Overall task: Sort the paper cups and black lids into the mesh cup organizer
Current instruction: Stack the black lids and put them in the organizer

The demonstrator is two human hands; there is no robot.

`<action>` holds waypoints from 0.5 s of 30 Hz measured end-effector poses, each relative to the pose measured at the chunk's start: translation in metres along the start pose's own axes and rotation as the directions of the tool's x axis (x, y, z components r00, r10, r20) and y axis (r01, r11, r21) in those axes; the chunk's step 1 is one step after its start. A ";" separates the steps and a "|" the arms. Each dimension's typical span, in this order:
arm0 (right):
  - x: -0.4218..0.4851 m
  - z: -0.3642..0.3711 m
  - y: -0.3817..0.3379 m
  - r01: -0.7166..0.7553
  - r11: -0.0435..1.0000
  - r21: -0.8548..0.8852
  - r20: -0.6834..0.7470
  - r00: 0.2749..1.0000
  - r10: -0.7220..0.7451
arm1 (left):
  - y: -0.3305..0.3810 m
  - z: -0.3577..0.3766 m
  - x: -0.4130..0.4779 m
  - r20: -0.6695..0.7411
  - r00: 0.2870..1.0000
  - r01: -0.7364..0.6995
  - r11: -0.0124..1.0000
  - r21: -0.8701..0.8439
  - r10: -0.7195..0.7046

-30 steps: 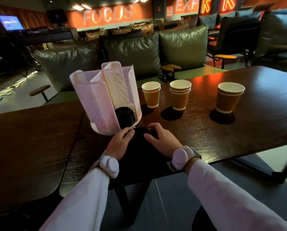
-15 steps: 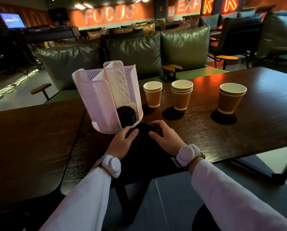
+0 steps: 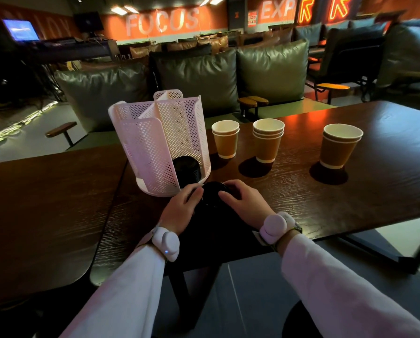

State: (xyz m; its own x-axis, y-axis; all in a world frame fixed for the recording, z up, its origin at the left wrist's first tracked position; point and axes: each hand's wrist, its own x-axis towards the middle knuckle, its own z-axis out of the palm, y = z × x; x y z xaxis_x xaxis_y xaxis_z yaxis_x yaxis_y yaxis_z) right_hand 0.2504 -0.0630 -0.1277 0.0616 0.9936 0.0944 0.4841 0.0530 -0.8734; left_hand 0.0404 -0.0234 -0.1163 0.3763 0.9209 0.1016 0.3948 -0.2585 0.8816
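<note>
- Dark brown wood-grain bench carries every task thing; a second bench of the same wood is set against it on the left.
- A white perforated mesh cup organizer with tall curved partitions is seen upright near the front edge of the bench.
- A short stack of black round plastic lids is lodged low in the organizer compartment that opens toward the person.
- A second stack of black lids is held on the bench just in front of the organizer base, between both hands.
- The left hand is curled against the left side of this stack, its grip closed on the lids.
- The right hand is curled over the right side of the same stack, fingers laid on top and around the rim, so the grip is likewise closed on the lids.
- White rounded wrist devices and white sleeves are worn on both arms.
- Three stacks of brown paper cups with white interiors are stood upright to the right of the organizer: the nearest stack just beside it, a middle stack, and a far stack well apart.
- Green cushioned seating is seen behind the bench.
</note>
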 end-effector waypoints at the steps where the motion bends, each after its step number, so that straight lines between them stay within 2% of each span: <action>1: 0.000 -0.001 0.001 -0.001 1.000 0.009 -0.010 1.000 0.001 | 0.000 0.000 0.000 -0.010 1.000 0.012 1.000 -0.024 -0.013; 7: -0.002 0.001 0.001 0.018 1.000 0.023 -0.071 0.997 -0.017 | -0.004 0.002 0.004 -0.214 0.977 0.020 1.000 0.000 -0.020; 11: -0.002 0.000 0.000 0.006 0.999 0.053 -0.068 0.998 -0.002 | -0.002 0.002 0.003 -0.347 0.936 0.037 0.996 -0.085 -0.065; 15: -0.003 0.001 -0.002 0.013 0.997 0.071 -0.072 0.997 -0.008 | 0.003 0.001 0.002 -0.488 0.864 0.044 0.983 -0.179 -0.127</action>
State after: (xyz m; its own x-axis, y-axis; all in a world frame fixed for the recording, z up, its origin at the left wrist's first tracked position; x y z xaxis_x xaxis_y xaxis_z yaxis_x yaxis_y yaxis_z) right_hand 0.2484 -0.0661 -0.1271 0.1205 0.9834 0.1356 0.4217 0.0729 -0.9038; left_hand 0.0426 -0.0226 -0.1138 -0.1340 0.9705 0.2002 0.2547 -0.1615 0.9534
